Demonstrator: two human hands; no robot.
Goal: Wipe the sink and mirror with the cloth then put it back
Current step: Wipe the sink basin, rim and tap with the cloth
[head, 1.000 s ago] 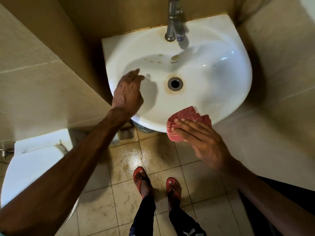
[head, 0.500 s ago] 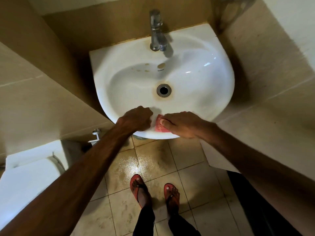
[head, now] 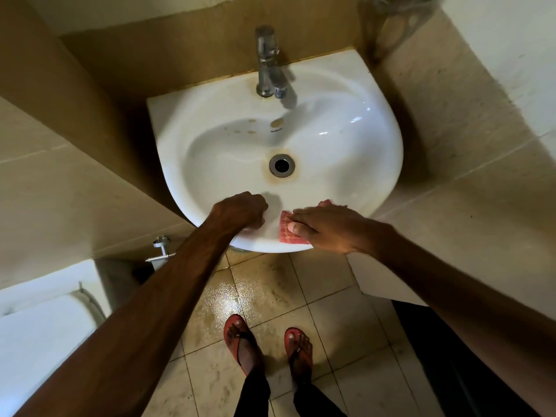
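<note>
Floor [head: 325,284]: wet beige tiles under my red sandals [head: 240,341].
Left grip [head: 240,212]: clenched, empty, resting on near rim of sink [head: 388,164].
Right grip [head: 328,227]: flat, straight fingers pressing pink cloth [head: 284,231] onto same rim.
Drain [head: 282,165]: mid-basin, stained; tap [head: 267,64] behind.

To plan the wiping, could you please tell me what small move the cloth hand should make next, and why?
Probably slide the cloth under the right hand forward towards the drain: it sits on the near rim of the sink, while a brown ring stains the bowl around the drain.
</note>
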